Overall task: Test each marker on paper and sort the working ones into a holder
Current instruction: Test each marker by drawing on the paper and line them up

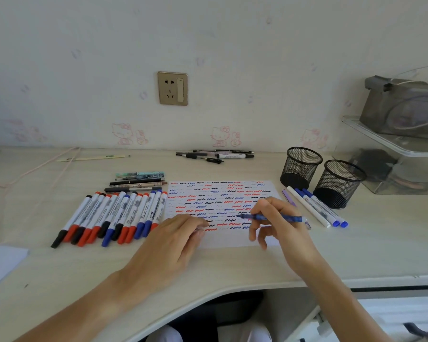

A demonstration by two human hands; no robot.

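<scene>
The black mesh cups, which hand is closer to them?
Right. The right hand, holding a blue pen, is over the paper's right side, nearer the mesh cups. The left hand rests at the paper's left edge, farther away.

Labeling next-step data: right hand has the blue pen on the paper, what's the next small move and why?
Probably draw a short squiggle: the right hand holds the blue pen tip-down on the paper, the left hand steadies the sheet.

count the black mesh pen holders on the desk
2. One mesh holder stands back right of the paper; the other mesh holder is just right of it and nearer, behind the markers lying at the paper's right. Both look empty; none seems hidden.
</scene>
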